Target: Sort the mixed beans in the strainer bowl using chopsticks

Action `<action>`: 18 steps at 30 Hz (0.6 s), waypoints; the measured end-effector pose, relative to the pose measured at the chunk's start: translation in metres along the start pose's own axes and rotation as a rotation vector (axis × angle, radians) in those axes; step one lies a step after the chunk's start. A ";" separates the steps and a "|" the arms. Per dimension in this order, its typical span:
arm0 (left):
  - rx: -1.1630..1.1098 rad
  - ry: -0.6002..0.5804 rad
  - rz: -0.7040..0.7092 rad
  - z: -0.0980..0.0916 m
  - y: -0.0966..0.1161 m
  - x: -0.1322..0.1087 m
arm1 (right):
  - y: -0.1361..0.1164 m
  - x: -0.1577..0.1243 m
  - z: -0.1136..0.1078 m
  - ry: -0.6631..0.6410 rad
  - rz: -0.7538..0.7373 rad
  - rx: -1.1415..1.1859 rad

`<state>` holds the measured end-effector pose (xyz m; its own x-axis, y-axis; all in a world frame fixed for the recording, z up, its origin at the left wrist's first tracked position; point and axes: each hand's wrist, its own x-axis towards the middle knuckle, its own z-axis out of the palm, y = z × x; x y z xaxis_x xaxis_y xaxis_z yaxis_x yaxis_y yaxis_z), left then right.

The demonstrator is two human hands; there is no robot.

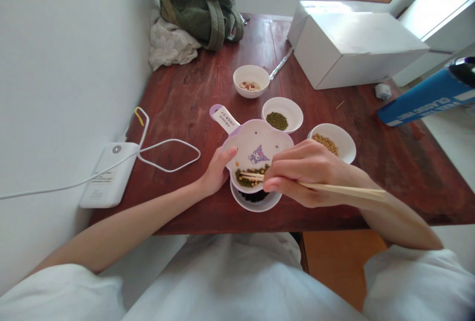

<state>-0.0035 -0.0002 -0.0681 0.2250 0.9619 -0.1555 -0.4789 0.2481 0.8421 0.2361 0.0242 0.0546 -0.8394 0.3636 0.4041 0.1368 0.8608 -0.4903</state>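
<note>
My left hand (218, 170) grips the rim of a white and purple handled bowl (243, 145) with a cartoon figure printed inside, the thumb over its edge. The bowl is tilted toward me, and mixed green and yellow beans (247, 177) lie along its near side. In my right hand (309, 175) is a pair of wooden chopsticks (334, 188), their tips among these beans. Directly below the tilted bowl stands a white bowl (256, 206) holding dark beans, partly covered by it. My right fingers hide part of the handled bowl's right side.
Beyond my hands stand white bowls with green beans (277, 121), yellow beans (326, 144) and reddish-white pieces (249, 86). A white box (359, 44), blue canister (426, 98) and green bag (200, 4) sit farther out. A power bank (109, 175) with a cable lies left, by the wall.
</note>
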 end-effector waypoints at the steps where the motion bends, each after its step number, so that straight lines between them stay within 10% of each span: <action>1: 0.001 0.001 -0.001 0.000 0.000 0.000 | 0.000 0.000 0.000 0.001 -0.001 -0.004; 18: 0.005 0.034 0.023 -0.001 0.000 0.003 | -0.003 0.004 0.007 0.063 0.043 -0.011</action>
<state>-0.0038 0.0027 -0.0692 0.1849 0.9707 -0.1535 -0.4797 0.2255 0.8480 0.2284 0.0205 0.0530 -0.7979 0.4219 0.4304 0.1783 0.8474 -0.5001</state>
